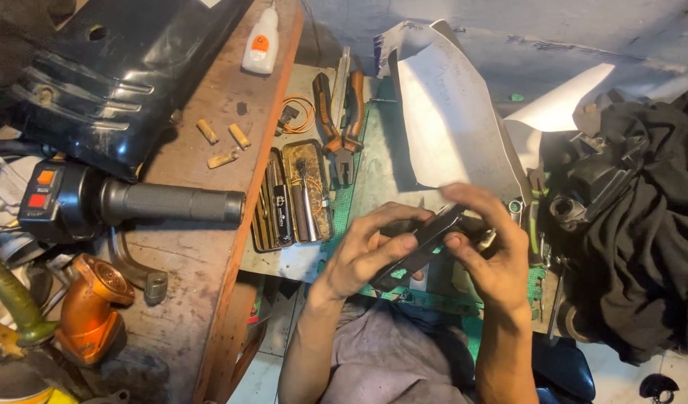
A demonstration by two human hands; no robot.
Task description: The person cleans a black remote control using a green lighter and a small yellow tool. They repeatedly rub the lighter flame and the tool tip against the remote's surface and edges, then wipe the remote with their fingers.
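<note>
Both hands meet over the desk [374,179] edge, clenched on one flat dark part [422,243] that lies slanted between them. The left hand [370,251] grasps its lower end, thumb along the top; the right hand [493,247] pinches the upper end, index finger arched over it. Just left of the grip sits an open tin of small tools [293,196]. Beyond it lie orange-handled pliers [340,120], with a curled white sheet [452,120] further back. Well left rests a black handlebar grip with switches [127,200], and beyond it a glue bottle [261,43].
</note>
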